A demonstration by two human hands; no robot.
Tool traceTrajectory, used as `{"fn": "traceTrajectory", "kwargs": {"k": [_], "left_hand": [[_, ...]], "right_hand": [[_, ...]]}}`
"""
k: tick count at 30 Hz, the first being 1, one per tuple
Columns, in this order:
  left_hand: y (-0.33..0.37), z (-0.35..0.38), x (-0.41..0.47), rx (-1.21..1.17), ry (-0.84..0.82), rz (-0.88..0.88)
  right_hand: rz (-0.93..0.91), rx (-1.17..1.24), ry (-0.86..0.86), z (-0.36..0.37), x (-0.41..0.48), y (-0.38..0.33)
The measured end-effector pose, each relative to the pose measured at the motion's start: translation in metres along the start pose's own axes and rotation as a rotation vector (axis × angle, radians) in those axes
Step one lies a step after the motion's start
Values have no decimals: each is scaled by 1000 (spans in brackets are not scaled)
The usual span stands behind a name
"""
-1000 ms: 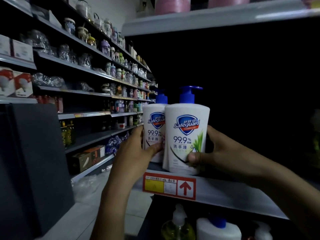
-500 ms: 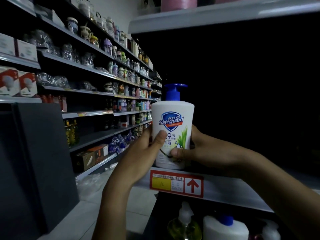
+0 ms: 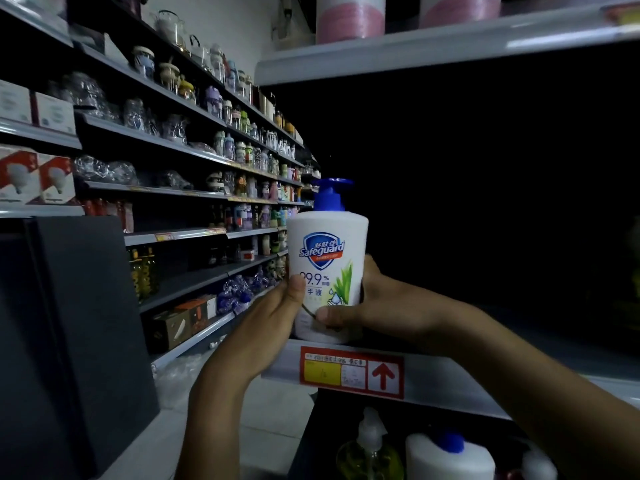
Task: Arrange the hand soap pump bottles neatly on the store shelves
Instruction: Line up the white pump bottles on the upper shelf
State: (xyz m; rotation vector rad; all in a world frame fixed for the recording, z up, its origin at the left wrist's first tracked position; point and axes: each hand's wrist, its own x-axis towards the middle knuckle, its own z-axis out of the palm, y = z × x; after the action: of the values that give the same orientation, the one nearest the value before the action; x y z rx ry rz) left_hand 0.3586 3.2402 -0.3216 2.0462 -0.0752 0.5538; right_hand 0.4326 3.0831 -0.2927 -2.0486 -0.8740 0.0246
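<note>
We see the hand soap pump bottle (image 3: 327,271) at the middle of the view, its base on the front lip of the shelf (image 3: 450,379), right above the red price tag (image 3: 351,372). Both hands grip it low down. The left hand (image 3: 263,327) reaches in from 7 o'clock, with its thumb pressed on the label at the bottle's 9 o'clock side. Its other fingers are behind the bottle, so we cannot tell how they lie. The right hand (image 3: 381,306) comes from 4 o'clock, with its thumb across the lower front near 6 o'clock and its fingers curled round the 3 o'clock side.

The bottle stands upright, with its long axis running 6 to 12 o'clock. The label faces us, and the blue pump head (image 3: 332,194) is at 12 o'clock with its spout toward 3 o'clock.

From the bottle toward 3 o'clock the shelf runs into deep shadow, and we cannot make out what stands there. The upper shelf (image 3: 433,39) sits well above the pump. The shelf's end is at 9 o'clock, just beside the left hand. At 6 o'clock, one shelf down, stand a yellow bottle (image 3: 370,455) and a white bottle (image 3: 450,459).
</note>
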Motion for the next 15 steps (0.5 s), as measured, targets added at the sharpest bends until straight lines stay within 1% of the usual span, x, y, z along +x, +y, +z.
{"fn": "traceTrajectory", "kwargs": {"k": [4,8,10,12,13,14,15], "left_hand": [[-1,0,-3,-39,14,-26],[-4,1,-3,-39,56,8],[-5,1,-4,-81,52,17],[-2,8,-5,-69,49,44],[0,12,-3,-67,92,64],[-3,15,0,-68,182,80],[-2,19,1,-78,331,115]], "right_hand": [[-2,-76,35,7,5,6],[-2,-73,49,7,4,6],[-2,-58,45,7,2,7],[5,-56,31,6,-3,4],[15,-63,35,4,-6,1],[17,-84,49,0,-13,-3],[14,-125,81,-5,-22,-9]]}}
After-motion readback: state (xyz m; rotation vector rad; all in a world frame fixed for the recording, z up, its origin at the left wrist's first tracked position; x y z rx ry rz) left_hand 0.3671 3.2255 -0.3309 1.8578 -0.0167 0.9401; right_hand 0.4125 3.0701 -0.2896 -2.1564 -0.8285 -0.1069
